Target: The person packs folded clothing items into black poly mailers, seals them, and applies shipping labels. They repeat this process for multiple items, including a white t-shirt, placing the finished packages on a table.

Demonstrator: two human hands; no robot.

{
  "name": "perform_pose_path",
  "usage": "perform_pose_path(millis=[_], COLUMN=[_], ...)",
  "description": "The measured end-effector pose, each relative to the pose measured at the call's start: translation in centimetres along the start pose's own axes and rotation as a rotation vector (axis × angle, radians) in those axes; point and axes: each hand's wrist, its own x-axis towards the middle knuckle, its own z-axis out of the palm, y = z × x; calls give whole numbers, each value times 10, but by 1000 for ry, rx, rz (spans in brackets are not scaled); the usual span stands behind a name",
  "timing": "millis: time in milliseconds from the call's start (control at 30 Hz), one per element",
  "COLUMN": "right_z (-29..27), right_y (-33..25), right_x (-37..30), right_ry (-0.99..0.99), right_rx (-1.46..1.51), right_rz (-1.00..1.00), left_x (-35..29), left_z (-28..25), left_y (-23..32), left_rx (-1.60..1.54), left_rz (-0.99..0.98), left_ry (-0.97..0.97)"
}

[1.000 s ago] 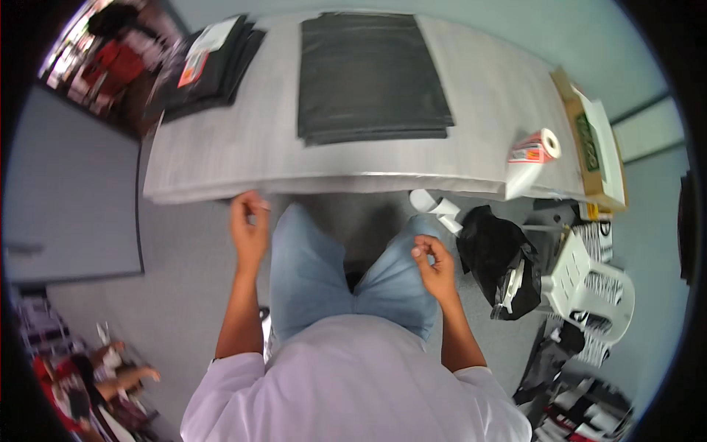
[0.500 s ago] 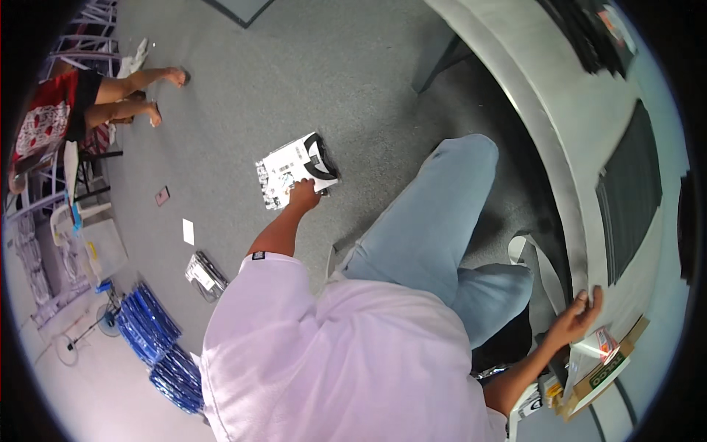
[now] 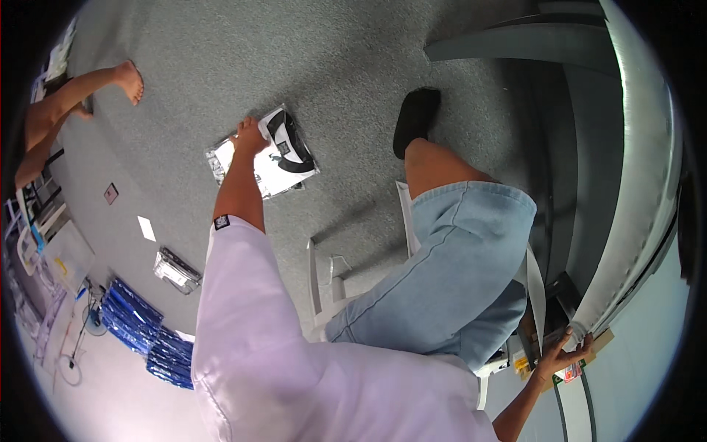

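Note:
My left hand reaches out over a folded white T-shirt with a black collar, in a clear plastic bag, on the floor. Its fingers lie over the far edge of the package, somewhat apart. What seems to be another package shows slightly from underneath. My right hand is at the lower right, by the near end of the table edge. Its thumb and fingers are apart, and nothing shows in it.
A dark table leg stands at the upper right. A white chair is under me. Another bagged garment, a white card and a small phone-like rectangle lie left. Blue plastic-wrapped bundles are beyond; another person's leg shows upper left.
My left hand has shifted from the package's near edge across to its far left edge. The view has swung, and my right hand appears lower beside the table.

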Motion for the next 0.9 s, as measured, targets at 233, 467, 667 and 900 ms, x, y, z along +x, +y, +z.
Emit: perform_pose_path(millis=[233,467,667,900], right_z=[8,7,-15,-112], right_y=[0,-14,-87,-97], right_x=[9,-2,-21,12], right_ry=[22,126,49,-297], right_rx=[41,276,639,1575], right_rz=[6,95,-152,-412], left_x=[-26,-228,-458,-578], left_z=[21,-5,-220,-283], left_y=[-8,-62,-12,122], left_rx=[143,-293,-907,-1256], left_rz=[111,565,846,1600], left_ry=[141,146,343,164])
